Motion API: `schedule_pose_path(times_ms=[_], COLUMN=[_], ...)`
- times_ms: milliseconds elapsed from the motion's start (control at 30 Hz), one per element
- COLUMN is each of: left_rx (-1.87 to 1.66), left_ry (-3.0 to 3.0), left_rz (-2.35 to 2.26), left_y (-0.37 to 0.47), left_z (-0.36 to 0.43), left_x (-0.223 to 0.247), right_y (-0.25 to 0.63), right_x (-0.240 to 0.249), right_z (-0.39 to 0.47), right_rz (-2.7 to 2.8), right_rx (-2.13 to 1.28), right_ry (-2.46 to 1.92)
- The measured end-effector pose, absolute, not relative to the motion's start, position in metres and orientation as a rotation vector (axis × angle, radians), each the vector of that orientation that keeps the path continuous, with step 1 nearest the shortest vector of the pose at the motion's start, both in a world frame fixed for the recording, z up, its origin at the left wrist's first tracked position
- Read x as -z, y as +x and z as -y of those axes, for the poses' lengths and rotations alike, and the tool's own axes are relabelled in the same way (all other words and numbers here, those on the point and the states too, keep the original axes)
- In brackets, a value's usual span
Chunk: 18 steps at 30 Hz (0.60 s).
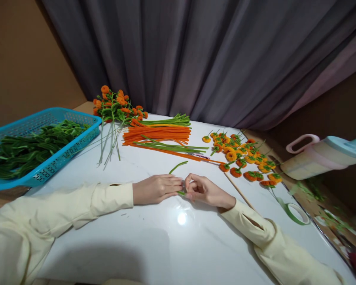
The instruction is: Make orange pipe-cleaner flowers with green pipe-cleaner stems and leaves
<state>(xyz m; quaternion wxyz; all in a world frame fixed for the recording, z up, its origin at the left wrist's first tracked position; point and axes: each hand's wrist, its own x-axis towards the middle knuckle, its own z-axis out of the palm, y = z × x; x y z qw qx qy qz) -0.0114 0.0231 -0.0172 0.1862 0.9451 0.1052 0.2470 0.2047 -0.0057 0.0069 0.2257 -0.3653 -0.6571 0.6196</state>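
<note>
A green pipe cleaner [178, 167] sticks up in a curve from behind the fingers of my left hand [158, 188]. Those fingers are held together over it, low above the white tabletop. A short green bit of it shows between the hands. My right hand [203, 190] is curled in a pinch at that bit, its thumb and fingertips almost meeting the left fingertips. The exact grip is partly hidden by the fingers. Beyond the hands lie loose green pipe cleaners [175, 147] and a thick bundle of orange pipe cleaners [158, 134].
A blue basket [35, 176] of green fuzzy leaves stands at left. Finished orange flowers [118, 103] lie at the back, and several flower heads [230, 155] spread at right. A thin stick [239, 190], green tape roll [298, 214] and tumbler [311, 158] are on the right side.
</note>
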Motion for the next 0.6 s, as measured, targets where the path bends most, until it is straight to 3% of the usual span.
schedule_pose_path(times_ms=[100, 233, 433, 600], left_rx=[-0.89, -1.127, -0.726, -0.651], left_ry=[2.509, 1.967, 1.259, 1.17], left_rz=[-0.399, -0.863, -0.782, -0.721], left_y=[-0.012, -0.011, 0.001, 0.006], left_z=[-0.023, -0.022, -0.017, -0.01], left_x=[0.012, 0.0, -0.006, -0.005], right_y=[0.206, 0.208, 0.205, 0.201], right_x=[-0.003, 0.002, 0.004, 0.009], right_z=[0.008, 0.016, 0.029, 0.031], right_rz=[1.743, 1.757, 2.09, 2.344], right_rx=[-1.618, -1.127, -0.487, -0.256], right_ry=[-1.009, -1.094, -1.042, -0.867])
